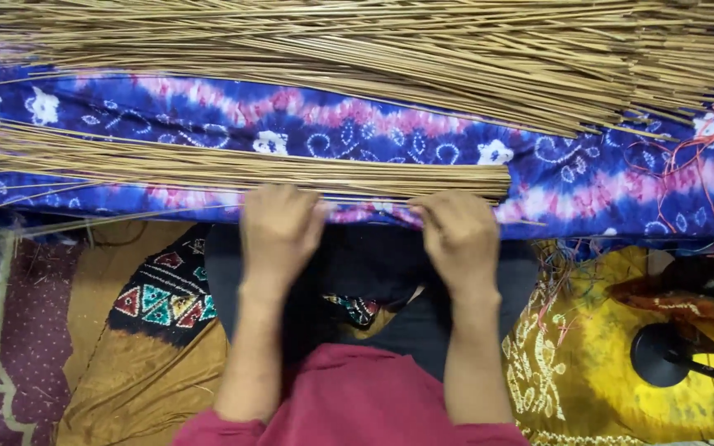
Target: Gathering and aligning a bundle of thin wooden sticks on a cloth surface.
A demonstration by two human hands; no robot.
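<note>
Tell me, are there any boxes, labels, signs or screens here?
None in view. Only thin tan sticks on a blue and pink patterned cloth, with the left hand and right hand at the cloth's near edge.

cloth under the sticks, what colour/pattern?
The cloth is blue-purple tie-dye with pink bands and white flower motifs; the head view shows it.
</note>
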